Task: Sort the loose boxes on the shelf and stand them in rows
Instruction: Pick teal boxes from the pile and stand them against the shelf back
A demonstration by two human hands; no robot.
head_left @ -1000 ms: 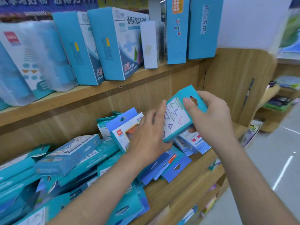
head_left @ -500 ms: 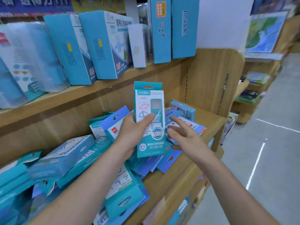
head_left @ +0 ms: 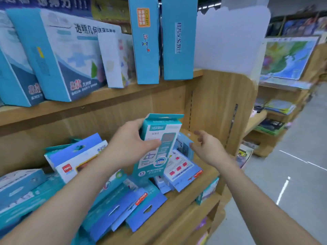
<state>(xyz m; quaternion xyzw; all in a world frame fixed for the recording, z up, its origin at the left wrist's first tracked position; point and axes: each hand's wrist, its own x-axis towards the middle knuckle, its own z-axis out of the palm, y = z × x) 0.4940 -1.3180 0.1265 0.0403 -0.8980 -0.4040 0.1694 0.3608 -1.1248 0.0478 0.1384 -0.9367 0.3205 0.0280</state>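
Head view showed a light wooden shelf (head_left: 184, 200) bearing a tumbled heap of flat blue and teal cardboard boxes (head_left: 113, 207). Over the heap a tall teal-and-white cardboard box (head_left: 160, 154) (tilted slightly) sat pinched in the left hand (head_left: 127, 145), thumb across its front. The right hand (head_left: 207, 149) hovered just beside it, fingers loosely curled, empty.
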